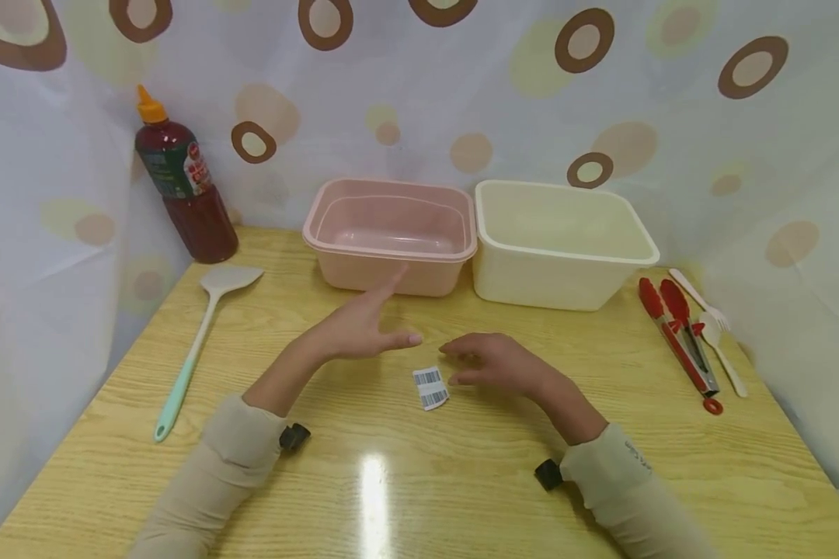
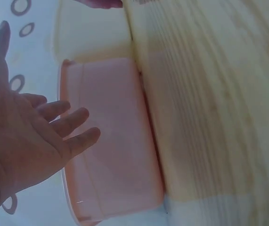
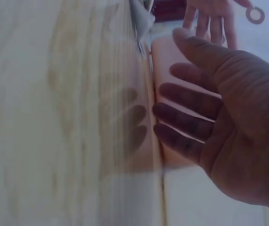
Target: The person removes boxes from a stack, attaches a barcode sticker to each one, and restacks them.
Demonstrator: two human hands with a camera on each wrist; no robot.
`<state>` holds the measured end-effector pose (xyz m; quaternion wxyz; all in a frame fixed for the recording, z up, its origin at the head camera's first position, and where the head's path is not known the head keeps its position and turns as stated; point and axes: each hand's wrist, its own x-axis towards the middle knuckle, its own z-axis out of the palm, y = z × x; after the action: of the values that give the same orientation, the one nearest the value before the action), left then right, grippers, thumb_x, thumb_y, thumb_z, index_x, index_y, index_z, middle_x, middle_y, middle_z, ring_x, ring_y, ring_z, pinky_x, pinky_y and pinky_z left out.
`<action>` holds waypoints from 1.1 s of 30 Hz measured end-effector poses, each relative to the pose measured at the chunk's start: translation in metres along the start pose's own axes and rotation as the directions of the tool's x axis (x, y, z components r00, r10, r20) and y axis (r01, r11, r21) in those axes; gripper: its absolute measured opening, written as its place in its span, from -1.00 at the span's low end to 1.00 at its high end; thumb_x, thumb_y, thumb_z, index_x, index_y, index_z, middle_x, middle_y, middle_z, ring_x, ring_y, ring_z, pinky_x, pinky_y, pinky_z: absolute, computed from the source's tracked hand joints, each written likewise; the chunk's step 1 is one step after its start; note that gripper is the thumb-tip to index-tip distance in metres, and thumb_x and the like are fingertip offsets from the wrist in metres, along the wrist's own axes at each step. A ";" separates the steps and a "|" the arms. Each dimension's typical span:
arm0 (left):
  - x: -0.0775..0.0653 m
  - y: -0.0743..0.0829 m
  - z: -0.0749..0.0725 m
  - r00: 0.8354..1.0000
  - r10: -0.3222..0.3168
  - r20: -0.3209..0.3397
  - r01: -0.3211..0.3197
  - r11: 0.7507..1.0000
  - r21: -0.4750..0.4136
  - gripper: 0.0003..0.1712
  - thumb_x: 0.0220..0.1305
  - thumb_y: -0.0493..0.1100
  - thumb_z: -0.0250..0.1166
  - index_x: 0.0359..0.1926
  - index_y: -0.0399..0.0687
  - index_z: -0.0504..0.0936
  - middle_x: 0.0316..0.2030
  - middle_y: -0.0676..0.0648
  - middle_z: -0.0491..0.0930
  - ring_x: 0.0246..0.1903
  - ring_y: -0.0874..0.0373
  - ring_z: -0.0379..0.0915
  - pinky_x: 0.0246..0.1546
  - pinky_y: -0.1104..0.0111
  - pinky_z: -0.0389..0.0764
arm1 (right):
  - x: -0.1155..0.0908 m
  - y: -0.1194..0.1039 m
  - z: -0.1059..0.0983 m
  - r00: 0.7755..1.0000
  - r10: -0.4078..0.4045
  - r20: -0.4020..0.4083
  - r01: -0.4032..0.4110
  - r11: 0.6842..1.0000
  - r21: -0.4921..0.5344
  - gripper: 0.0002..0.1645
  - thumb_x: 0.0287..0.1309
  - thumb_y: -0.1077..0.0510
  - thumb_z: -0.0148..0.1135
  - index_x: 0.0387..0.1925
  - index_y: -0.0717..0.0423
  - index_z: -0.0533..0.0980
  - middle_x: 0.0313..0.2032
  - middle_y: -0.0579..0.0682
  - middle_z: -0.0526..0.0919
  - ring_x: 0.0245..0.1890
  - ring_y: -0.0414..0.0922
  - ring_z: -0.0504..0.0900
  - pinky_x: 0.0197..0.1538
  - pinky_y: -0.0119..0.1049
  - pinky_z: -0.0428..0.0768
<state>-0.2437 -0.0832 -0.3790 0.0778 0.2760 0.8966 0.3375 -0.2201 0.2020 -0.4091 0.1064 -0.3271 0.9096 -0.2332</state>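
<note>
My left hand [image 1: 360,326] hovers in front of the pink plastic bin [image 1: 426,277], its fingers spread and holding nothing. In the left wrist view, the palm and extended fingers show beside that bin's wall. A small white label with printed barcodes [image 1: 430,388] lies flat on the table, between and just below the hands. Nearest to it is my right hand [image 1: 499,363], fingers loosely bent just to its right. The right wrist view shows that hand's palm [image 3: 247,117] with nothing in it. A cream bin [image 1: 545,279] stands right of the pink one.
A sauce bottle [image 1: 189,186] with an orange cap stands at the back left, by a white-headed turner [image 1: 199,341] with a mint handle. Red-tipped tongs [image 1: 681,341], a pale fork [image 1: 699,296] and a pale spoon [image 1: 723,353] lie at the right. A patterned curtain [image 1: 419,93] hangs behind.
</note>
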 end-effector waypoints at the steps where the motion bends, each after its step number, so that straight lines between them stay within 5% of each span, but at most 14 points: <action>1: 0.000 0.000 0.001 1.000 -0.001 0.004 0.001 1.000 0.000 0.33 0.14 0.51 0.30 0.63 0.31 -0.35 0.63 0.01 -0.16 0.56 -0.09 0.00 0.52 -0.01 0.16 | 0.002 -0.001 0.003 1.000 -0.001 0.012 0.001 1.000 -0.003 -0.38 0.22 -0.05 0.43 0.27 0.05 0.56 0.22 0.01 0.65 0.26 0.02 0.59 0.30 0.03 0.54; 14: -0.001 0.001 0.009 0.998 0.013 0.068 -0.014 1.000 0.008 0.28 0.20 0.49 0.27 0.64 0.27 -0.32 0.64 0.02 -0.16 0.53 -0.09 0.10 0.47 -0.02 0.28 | 0.017 -0.033 0.021 0.996 0.029 0.084 -0.015 0.987 -0.161 -0.49 0.10 0.08 0.51 0.12 0.01 0.64 -0.10 -0.04 0.62 -0.23 -0.20 0.50 -0.10 -0.26 0.56; 21: 0.001 0.000 0.008 0.997 0.018 0.077 -0.020 1.000 0.020 0.25 0.24 0.47 0.25 0.64 0.21 -0.29 0.64 -0.05 -0.15 0.55 -0.10 0.05 0.49 0.00 0.23 | 0.022 -0.034 0.020 0.996 0.067 0.054 -0.057 0.985 -0.161 -0.86 0.25 0.12 0.37 -0.17 0.01 0.65 -0.27 -0.13 0.61 -0.31 -0.23 0.51 -0.16 -0.25 0.57; 28: 0.001 -0.002 0.005 0.999 -0.027 0.046 0.027 1.000 -0.003 0.12 0.31 0.41 0.23 0.64 0.19 -0.16 0.62 -0.05 -0.05 0.52 -0.11 0.12 0.48 -0.02 0.25 | 0.023 -0.029 0.006 0.999 0.046 0.002 -0.046 0.998 -0.049 -0.96 0.33 0.14 0.30 -0.24 0.00 0.64 -0.31 -0.16 0.68 -0.32 -0.24 0.56 -0.15 -0.27 0.58; 33: 0.001 -0.002 0.004 0.998 -0.063 0.022 0.064 0.997 -0.033 -0.05 0.36 0.32 0.25 0.59 0.09 0.12 0.51 -0.14 0.27 0.41 -0.12 0.34 0.39 -0.05 0.39 | 0.025 -0.029 -0.011 0.994 0.087 -0.063 -0.083 0.994 0.066 -0.95 0.34 0.12 0.31 -0.24 -0.01 0.62 -0.33 -0.13 0.69 -0.33 -0.22 0.57 -0.22 -0.31 0.55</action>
<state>-0.2444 -0.0813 -0.3831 0.1025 0.2494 0.8982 0.3472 -0.2274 0.1701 -0.3867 0.0964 -0.2768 0.9178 -0.2678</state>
